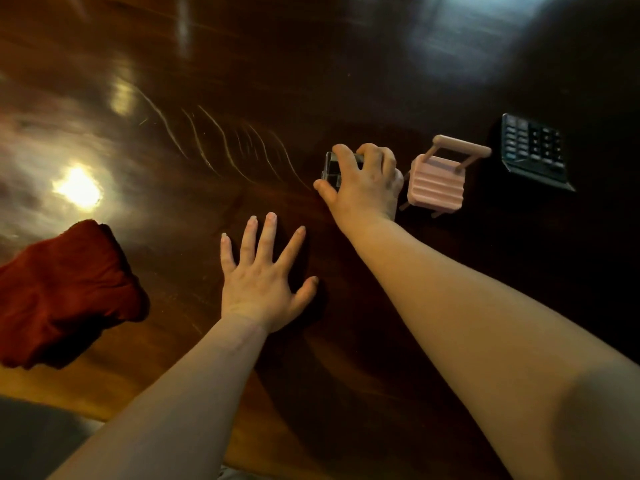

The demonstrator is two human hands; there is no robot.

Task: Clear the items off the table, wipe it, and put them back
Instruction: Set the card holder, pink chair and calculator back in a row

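My right hand [363, 181] grips a small clear plastic box [331, 169] from above, fingers and thumb curled round its sides, on the glossy dark wooden table [242, 81]. Just right of it stands a small pink suitcase-shaped holder [437, 181] with a handle. Further right lies a dark calculator [533, 150]. My left hand [265, 275] lies flat on the table with fingers spread, holding nothing. A crumpled dark red cloth [65, 292] sits at the left near the table's front edge.
Curved wipe streaks [225, 143] show on the table behind the box. Bright light reflections [79, 187] glare at the left. The table's front edge [104, 415] runs along the lower left.
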